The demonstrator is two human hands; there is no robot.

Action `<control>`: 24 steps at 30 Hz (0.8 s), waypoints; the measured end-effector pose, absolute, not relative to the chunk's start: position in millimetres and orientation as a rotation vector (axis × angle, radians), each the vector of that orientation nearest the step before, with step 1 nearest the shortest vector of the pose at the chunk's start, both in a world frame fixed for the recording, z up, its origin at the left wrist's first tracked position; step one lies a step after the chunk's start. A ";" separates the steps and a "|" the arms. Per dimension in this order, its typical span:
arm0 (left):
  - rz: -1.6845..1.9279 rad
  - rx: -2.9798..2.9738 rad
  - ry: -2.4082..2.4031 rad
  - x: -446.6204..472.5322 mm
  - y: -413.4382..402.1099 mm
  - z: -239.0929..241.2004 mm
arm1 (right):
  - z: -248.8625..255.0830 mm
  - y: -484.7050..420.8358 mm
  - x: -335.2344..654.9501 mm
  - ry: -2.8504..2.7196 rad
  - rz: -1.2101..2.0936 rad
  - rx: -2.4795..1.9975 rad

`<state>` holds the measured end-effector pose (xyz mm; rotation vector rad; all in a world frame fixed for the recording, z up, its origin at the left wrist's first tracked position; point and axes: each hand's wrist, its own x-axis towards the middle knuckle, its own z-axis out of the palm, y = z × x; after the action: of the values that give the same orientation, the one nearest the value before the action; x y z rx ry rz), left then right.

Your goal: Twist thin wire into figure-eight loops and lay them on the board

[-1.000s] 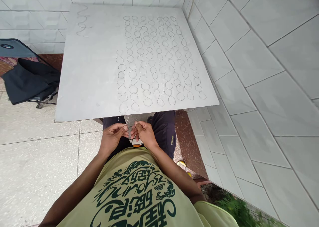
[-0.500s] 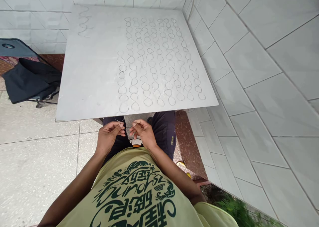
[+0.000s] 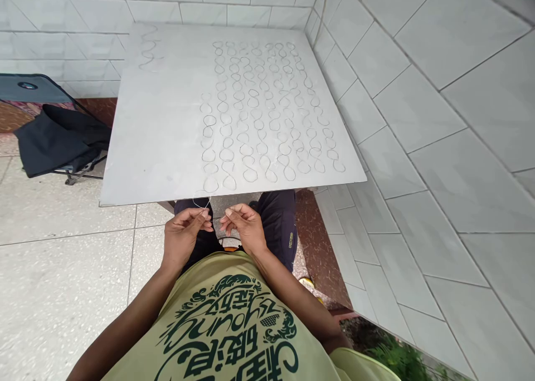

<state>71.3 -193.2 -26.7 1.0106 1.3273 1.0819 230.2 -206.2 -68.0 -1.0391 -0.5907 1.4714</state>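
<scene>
Between thumb and fingers, my left hand (image 3: 186, 230) pinches a thin wire (image 3: 202, 204) just in front of the table's near edge. A curved loop of that wire rises above my left fingertips toward the edge. My right hand (image 3: 247, 229) is also closed in a pinch, a small gap away, on what looks like the other end of the same wire. On the white tabletop (image 3: 159, 136) beyond lie several columns of thin wire figure-eights (image 3: 225, 130), filling its middle and right.
Several wavy wire pieces (image 3: 149, 49) lie at the table's back left. Tiled walls (image 3: 418, 125) border the table behind and on the right. A folding chair with black cloth (image 3: 58, 138) stands at the left. Below the table are my legs (image 3: 276, 230).
The view has shifted slightly, so the table and chair sit a little lower and further right in the picture. Both hands keep their pinch, with the gap between them about the same.
</scene>
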 end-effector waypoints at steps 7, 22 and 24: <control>1.000 1.117 1.373 69.9 -189.3 -21.0 | -65.7 -203.6 233.1 -0.518 1.507 -1.016; 0.963 1.134 1.344 65.9 -178.7 -22.4 | -68.5 -197.8 251.6 -0.569 1.587 -0.956; 0.960 1.165 1.340 66.5 -177.5 -20.9 | -66.6 -195.1 258.1 -0.568 1.571 -0.957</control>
<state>66.5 -177.5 -20.9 1.1650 1.3404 0.9598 258.1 -195.1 -66.6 -0.9571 -0.5683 1.5706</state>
